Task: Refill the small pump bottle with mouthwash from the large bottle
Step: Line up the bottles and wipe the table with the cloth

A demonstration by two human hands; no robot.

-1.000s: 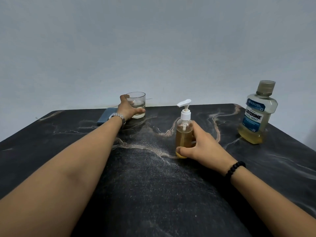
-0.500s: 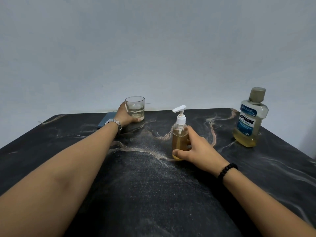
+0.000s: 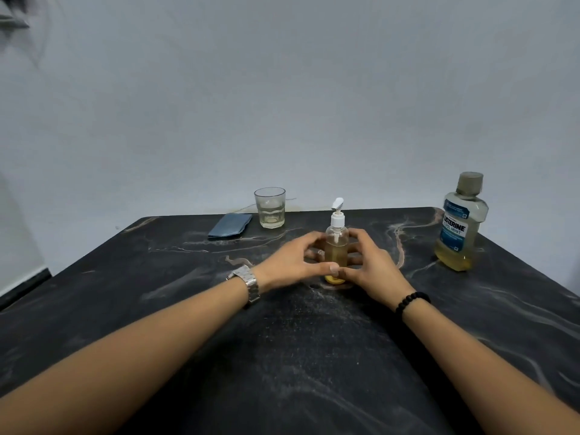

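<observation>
At the frame's centre, the small pump bottle (image 3: pixel 336 243), clear, white-pumped and filled with amber liquid, is clasped upright by the curled fingers of the left hand (image 3: pixel 290 262) and right hand (image 3: pixel 372 265). The large bottle (image 3: pixel 459 224), capped and partly full, is seen at the right on the dark marbled table (image 3: pixel 157 293), backed by a plain grey wall (image 3: pixel 282 89).

Place: we take this for a room in a home.
Surface: we see a dark marble-patterned table (image 3: pixel 157 277) against a plain pale wall (image 3: pixel 282 105).
Household items: we see mouthwash (image 3: pixel 459 224), a glass (image 3: pixel 270 208), a blue cloth (image 3: pixel 230 226).
</observation>
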